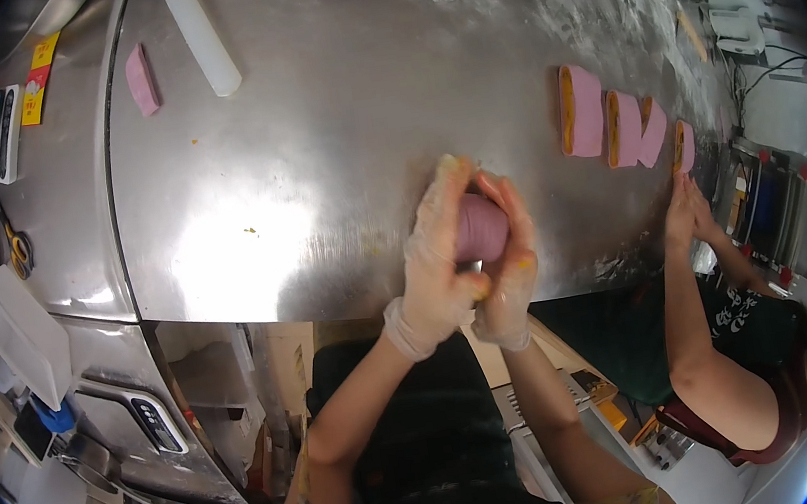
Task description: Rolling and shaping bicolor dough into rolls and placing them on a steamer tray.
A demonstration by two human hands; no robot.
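Note:
A rounded lump of purple-pink dough (pixel 481 229) is cupped between my two hands, just above the near edge of the steel worktop (pixel 342 159). My left hand (pixel 431 254), in a clear plastic glove, wraps its left side. Around the right side curls my right hand (pixel 514 269), gloved the same way. Yellow smears show on the fingers of both gloves. My palms hide part of the dough.
At right lie several pink dough pieces (pixel 590 110) with yellow-brown filling; a co-worker's hands (pixel 689 212) touch the nearest one. Farther left are a pink dough strip (pixel 141 81) and a white rolling pin (pixel 201 40). Scissors (pixel 19 249) lie at far left; flour dusts the far right.

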